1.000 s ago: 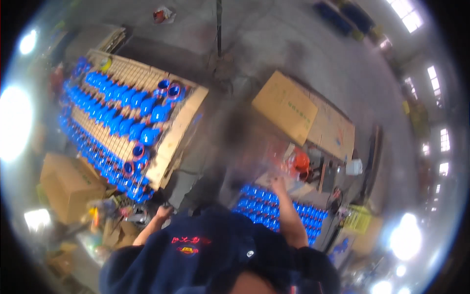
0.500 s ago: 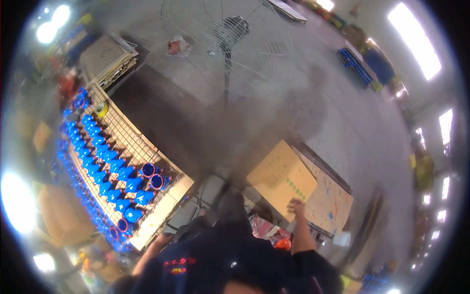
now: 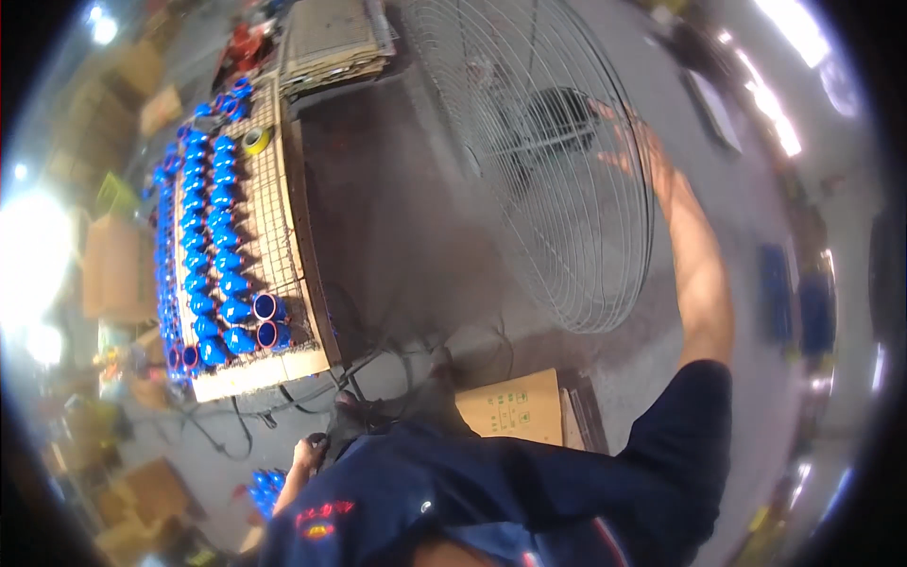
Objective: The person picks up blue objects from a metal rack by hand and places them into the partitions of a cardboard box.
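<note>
My right arm stretches far forward to a large wire-caged standing fan (image 3: 619,274). At the cage's rim, close to the dark motor housing (image 3: 559,118), is my right hand (image 3: 635,149), its fingers apart and partly behind the wires; whether they touch the housing I cannot tell. Low by my left leg, my left hand (image 3: 308,454) is closed around something small and dark that I cannot make out. On my left, glossy blue vase-shaped parts (image 3: 225,217) lie in rows on a wire-mesh-topped table (image 3: 269,363). Two of them show open round mouths toward me.
A yellow tape roll (image 3: 256,141) rests on the mesh. Flat stacked sheets (image 3: 331,47) stand beyond the table. A cardboard box (image 3: 515,402) is in front of me at right. Dark cables (image 3: 241,425) trail over the floor, near more blue parts (image 3: 267,487).
My right hand has left the cardboard box and reached forward to the fan. The view has turned, and the fan appears much closer. My left hand stays low at my left side.
</note>
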Demonstrator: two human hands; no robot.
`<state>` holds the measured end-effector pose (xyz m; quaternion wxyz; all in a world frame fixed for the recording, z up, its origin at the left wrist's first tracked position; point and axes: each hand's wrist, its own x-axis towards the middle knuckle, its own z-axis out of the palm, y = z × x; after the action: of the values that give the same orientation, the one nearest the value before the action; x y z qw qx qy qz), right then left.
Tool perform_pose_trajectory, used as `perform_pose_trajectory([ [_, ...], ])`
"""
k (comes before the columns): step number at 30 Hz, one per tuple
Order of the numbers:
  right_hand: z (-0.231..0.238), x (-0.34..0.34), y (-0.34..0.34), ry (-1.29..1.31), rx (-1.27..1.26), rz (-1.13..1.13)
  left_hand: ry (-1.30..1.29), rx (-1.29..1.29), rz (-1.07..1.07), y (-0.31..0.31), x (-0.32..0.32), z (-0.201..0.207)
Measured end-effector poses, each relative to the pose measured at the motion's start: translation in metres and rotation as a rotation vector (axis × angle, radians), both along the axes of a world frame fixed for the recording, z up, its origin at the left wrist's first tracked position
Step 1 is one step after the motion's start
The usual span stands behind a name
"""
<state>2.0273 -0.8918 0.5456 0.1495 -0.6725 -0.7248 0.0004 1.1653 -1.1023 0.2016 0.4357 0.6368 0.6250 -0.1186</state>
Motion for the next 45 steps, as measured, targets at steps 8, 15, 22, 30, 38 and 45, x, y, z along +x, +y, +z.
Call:
perform_pose_trajectory([
  [8, -0.030, -0.006, 0.111, -0.745, -0.282, 0.262, -0.111, 0.017, 0.513, -0.089, 0.042, -0.011],
  [15, -0.037, -0.034, 0.091, -0.577, -0.206, 0.202, -0.088, -0.034, 0.552, -0.083, 0.072, -0.001],
  [22, -0.038, -0.062, 0.076, -0.650, -0.277, -0.071, -0.162, -0.031, 0.551, -0.047, 0.082, -0.010],
  [30, -0.029, -0.075, 0.076, -0.631, -0.251, -0.168, -0.102, 0.007, 0.526, -0.044, 0.097, 0.002],
  [38, -0.038, -0.063, 0.102, -0.671, -0.336, -0.129, -0.216, -0.070, 0.756, -0.058, 0.103, 0.016],
  [45, -0.051, -0.037, 0.123, -0.747, -0.365, -0.078, -0.188, -0.029, 0.726, -0.067, 0.092, 0.000],
])
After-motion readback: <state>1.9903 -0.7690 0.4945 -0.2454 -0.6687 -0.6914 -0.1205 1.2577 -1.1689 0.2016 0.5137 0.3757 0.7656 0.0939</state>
